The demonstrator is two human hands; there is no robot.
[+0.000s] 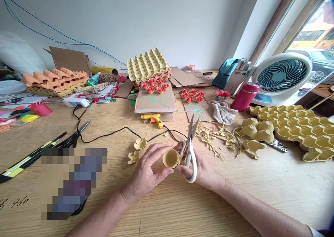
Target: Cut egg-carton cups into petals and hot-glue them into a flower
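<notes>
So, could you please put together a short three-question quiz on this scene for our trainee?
1. Which hand holds the white-handled scissors?
2. True or false: the left hand touches the tan cup-shaped pieces.
3. What colour is the glue gun on the table? a) red b) yellow c) green

Key: 1. the right hand; 2. true; 3. b

Hands (pixel 144 171) (pixel 205 171) close together, fingers (pixel 158 152) curled, forearms (pixel 105 210) (pixel 252 204) angled inward.

Pale wall (pixel 182 28), wood-grained table (pixel 261 205), window (pixel 317 31) at right (bright outside)
</notes>
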